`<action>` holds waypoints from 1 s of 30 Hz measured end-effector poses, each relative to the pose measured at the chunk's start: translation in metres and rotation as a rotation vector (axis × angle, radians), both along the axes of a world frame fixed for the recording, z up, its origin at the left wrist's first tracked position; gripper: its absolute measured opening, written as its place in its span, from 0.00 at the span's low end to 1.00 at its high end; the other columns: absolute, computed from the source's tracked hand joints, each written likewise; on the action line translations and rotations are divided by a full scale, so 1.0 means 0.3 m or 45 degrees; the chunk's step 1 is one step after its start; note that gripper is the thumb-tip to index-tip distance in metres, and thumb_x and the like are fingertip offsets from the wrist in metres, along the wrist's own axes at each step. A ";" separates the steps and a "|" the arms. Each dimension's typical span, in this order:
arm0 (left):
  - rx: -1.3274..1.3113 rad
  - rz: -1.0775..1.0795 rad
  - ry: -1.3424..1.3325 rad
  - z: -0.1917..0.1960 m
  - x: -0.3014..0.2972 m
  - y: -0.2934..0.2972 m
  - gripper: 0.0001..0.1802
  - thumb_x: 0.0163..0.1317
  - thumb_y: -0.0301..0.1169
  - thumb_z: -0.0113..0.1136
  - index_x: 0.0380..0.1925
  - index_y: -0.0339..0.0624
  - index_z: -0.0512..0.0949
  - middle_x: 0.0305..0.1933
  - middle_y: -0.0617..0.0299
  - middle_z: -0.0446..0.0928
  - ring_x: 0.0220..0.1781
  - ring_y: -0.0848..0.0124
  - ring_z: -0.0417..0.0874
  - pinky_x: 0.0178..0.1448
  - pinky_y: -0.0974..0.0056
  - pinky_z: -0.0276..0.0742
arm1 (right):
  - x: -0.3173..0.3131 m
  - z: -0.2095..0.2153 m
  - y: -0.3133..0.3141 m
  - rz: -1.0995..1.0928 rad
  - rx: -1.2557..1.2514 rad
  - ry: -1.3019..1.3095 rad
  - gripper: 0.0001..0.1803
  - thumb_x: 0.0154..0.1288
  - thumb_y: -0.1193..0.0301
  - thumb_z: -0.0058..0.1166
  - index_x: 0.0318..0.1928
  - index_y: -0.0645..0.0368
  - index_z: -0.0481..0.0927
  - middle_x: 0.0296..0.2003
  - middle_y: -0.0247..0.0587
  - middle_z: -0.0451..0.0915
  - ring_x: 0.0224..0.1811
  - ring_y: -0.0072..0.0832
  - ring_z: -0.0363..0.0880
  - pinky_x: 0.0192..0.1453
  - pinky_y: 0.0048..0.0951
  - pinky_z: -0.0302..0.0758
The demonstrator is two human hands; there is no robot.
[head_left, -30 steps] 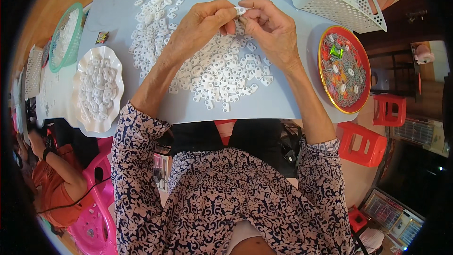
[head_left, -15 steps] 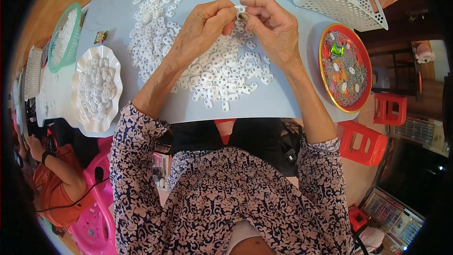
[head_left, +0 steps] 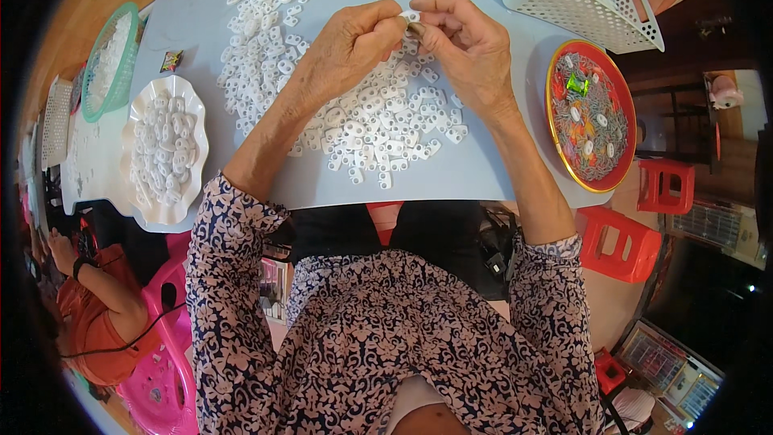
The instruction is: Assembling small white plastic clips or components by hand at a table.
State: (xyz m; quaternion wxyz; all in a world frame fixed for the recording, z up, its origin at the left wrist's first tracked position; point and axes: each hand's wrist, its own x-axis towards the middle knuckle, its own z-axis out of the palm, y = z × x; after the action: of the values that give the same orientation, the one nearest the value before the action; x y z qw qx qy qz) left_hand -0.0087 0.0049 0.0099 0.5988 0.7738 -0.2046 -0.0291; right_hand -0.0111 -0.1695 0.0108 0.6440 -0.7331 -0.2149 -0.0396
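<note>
Both hands meet above the heap of white plastic pieces [head_left: 354, 113] on the worktop [head_left: 483, 173] — the left hand [head_left: 350, 44] and right hand [head_left: 463, 48] pinched together on one small white piece [head_left: 410, 16], seemingly to work it at the fingertips.

Person wore a dark navy top with small pale floral print, long sleeves bunched up just below the elbows. Forearms bare. Left hand [head_left: 348, 47] and right hand [head_left: 471, 52] bare, no gloves seen.
</note>
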 end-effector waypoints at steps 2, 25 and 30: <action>0.012 0.008 -0.003 -0.011 0.001 0.001 0.15 0.64 0.33 0.44 0.20 0.38 0.69 0.18 0.67 0.68 0.23 0.79 0.66 0.29 0.70 0.64 | 0.000 0.003 0.000 0.000 -0.006 0.016 0.14 0.60 0.81 0.51 0.47 0.64 0.76 0.29 0.34 0.80 0.29 0.16 0.76 0.36 0.18 0.75; -0.092 0.002 0.028 -0.024 0.005 0.003 0.14 0.63 0.33 0.45 0.21 0.38 0.72 0.17 0.67 0.68 0.23 0.80 0.65 0.28 0.71 0.61 | -0.007 0.006 0.002 0.033 -0.076 -0.030 0.14 0.59 0.79 0.53 0.48 0.61 0.77 0.26 0.31 0.79 0.27 0.13 0.74 0.32 0.17 0.72; -0.076 0.003 0.044 -0.021 0.005 0.006 0.15 0.62 0.34 0.44 0.20 0.39 0.71 0.17 0.67 0.67 0.23 0.79 0.65 0.28 0.71 0.61 | 0.002 0.011 -0.013 0.083 -0.119 0.027 0.15 0.59 0.80 0.54 0.48 0.62 0.77 0.25 0.30 0.79 0.28 0.13 0.75 0.32 0.17 0.73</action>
State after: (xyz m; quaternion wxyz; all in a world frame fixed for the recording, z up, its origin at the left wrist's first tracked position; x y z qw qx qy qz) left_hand -0.0070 0.0066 0.0035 0.6251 0.7552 -0.1940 -0.0358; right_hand -0.0106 -0.1732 0.0140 0.6124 -0.7553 -0.2334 -0.0009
